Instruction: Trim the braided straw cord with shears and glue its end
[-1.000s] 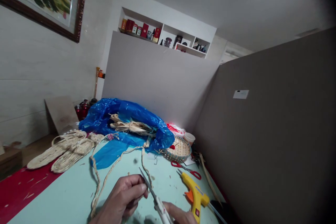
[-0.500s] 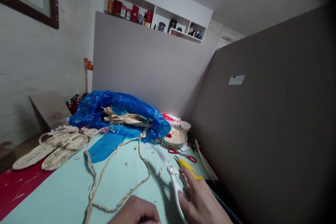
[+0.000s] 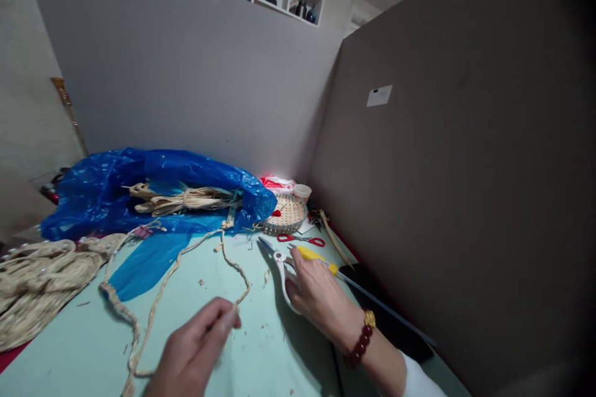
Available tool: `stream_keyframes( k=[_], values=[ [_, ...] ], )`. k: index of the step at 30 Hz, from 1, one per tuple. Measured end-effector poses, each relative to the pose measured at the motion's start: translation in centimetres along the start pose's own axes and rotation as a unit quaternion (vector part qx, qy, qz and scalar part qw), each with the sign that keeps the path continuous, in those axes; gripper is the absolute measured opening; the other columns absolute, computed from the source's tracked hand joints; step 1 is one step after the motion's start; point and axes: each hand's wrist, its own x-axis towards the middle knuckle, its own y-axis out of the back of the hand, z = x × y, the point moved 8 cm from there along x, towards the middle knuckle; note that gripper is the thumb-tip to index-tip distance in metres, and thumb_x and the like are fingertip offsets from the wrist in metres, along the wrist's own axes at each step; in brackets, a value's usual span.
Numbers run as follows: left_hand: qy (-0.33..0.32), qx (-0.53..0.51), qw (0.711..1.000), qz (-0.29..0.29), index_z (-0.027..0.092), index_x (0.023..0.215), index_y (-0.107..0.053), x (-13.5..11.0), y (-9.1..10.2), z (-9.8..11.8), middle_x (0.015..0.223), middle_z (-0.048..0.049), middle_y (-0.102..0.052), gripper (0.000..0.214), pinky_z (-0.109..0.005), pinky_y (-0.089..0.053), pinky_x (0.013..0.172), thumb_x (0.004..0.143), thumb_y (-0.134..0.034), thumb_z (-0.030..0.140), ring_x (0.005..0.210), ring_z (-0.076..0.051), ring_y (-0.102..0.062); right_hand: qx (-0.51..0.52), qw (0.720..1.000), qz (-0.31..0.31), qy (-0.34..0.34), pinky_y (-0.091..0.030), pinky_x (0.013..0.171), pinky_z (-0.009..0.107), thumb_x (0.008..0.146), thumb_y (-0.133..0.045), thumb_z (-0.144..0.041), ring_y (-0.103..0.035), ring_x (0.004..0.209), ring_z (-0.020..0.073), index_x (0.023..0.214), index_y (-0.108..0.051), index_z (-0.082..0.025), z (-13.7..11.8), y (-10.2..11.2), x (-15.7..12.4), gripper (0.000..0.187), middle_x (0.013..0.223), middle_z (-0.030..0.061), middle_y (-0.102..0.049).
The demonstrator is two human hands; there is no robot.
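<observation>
White label (image 3: 379, 96) on dark partition (image 3: 442, 167), print too small to read. Pale twisted straw cord (image 3: 121, 308) looped on light-green table (image 3: 261, 353). Hands apart: left hand (image 3: 193, 347) pinching cord, right hand (image 3: 319, 294) gripping white-handled scissors (image 3: 279, 257).

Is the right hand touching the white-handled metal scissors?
Touching. The head view plainly shows the right hand gripping the white-handled metal scissors by the handles, with the blades pointing away.
</observation>
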Motion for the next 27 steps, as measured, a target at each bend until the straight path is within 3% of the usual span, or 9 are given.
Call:
stream_keyframes(
  k=[3,6,9,12,19,23,27],
  values=[
    [0.061,-0.114,0.987,0.092,0.019,0.070,-0.061,0.2,1.8,-0.8,0.054,0.0093,-0.024,0.053,-0.021,-0.019,0.048,0.064,-0.063,0.072,0.053,-0.012,-0.021,-0.029,0.999,-0.018,0.001,-0.035,0.059,0.032,0.083,-0.049,-0.014,-0.062,0.070,0.0225,0.109,-0.054,-0.008,0.0,-0.7,0.5,0.027,0.082,0.0119,-0.069],
    [0.061,-0.152,0.981,0.104,0.017,0.073,-0.063,0.5,2.2,-1.0,0.052,0.0100,-0.027,0.055,-0.019,-0.017,0.047,0.062,-0.068,0.070,0.051,-0.010,-0.022,-0.057,0.997,-0.044,0.013,-0.045,0.064,0.031,0.087,-0.050,-0.013,-0.065,0.076,0.0218,0.111,-0.055,-0.008,-1.1,-0.8,0.4,0.025,0.086,0.0112,-0.069],
    [0.054,-0.168,0.979,0.103,0.017,0.077,-0.064,1.0,2.5,-1.3,0.052,0.0089,-0.034,0.050,-0.018,-0.015,0.045,0.067,-0.067,0.066,0.049,-0.008,-0.022,-0.088,0.993,-0.080,0.015,-0.053,0.070,0.033,0.093,-0.055,-0.023,-0.066,0.078,0.0191,0.116,-0.057,-0.010,-1.9,-0.7,0.3,0.026,0.091,0.0071,-0.068],
    [0.043,-0.173,0.980,0.092,0.017,0.081,-0.064,1.5,2.3,-1.6,0.055,0.0083,-0.037,0.047,-0.019,-0.013,0.043,0.070,-0.066,0.063,0.047,-0.007,-0.020,-0.108,0.988,-0.107,0.020,-0.056,0.073,0.036,0.094,-0.059,-0.033,-0.066,0.082,0.0175,0.117,-0.058,-0.014,-2.3,-0.6,0.6,0.030,0.101,0.0060,-0.066],
    [0.007,-0.119,0.992,0.030,0.020,0.077,-0.064,1.4,0.2,-1.4,0.049,0.0084,-0.035,0.043,-0.022,-0.011,0.041,0.075,-0.061,0.063,0.042,-0.009,-0.020,-0.133,0.984,-0.114,0.014,-0.056,0.079,0.038,0.093,-0.061,-0.031,-0.065,0.094,0.0208,0.118,-0.059,-0.013,-2.3,-1.5,2.7,0.031,0.115,0.0100,-0.063],
    [-0.046,-0.081,0.996,-0.013,0.019,0.069,-0.062,0.9,-1.0,-0.6,0.048,0.0068,-0.037,0.039,-0.024,-0.024,0.047,0.077,-0.060,0.057,0.048,-0.012,-0.033,-0.151,0.980,-0.121,0.045,-0.057,0.078,0.037,0.093,-0.061,-0.031,-0.066,0.092,0.0200,0.115,-0.060,-0.013,-2.9,-1.8,3.4,0.029,0.113,0.0096,-0.064],
    [-0.075,-0.048,0.994,-0.056,0.020,0.068,-0.061,0.7,-2.1,-0.5,0.050,0.0066,-0.036,0.032,-0.026,-0.025,0.047,0.081,-0.056,0.049,0.047,-0.013,-0.035,-0.159,0.976,-0.075,0.127,-0.054,0.080,0.037,0.094,-0.057,-0.020,-0.064,0.092,0.0205,0.107,-0.062,-0.013,-4.6,-1.1,2.9,0.016,0.100,0.0078,-0.066]
  ],
)
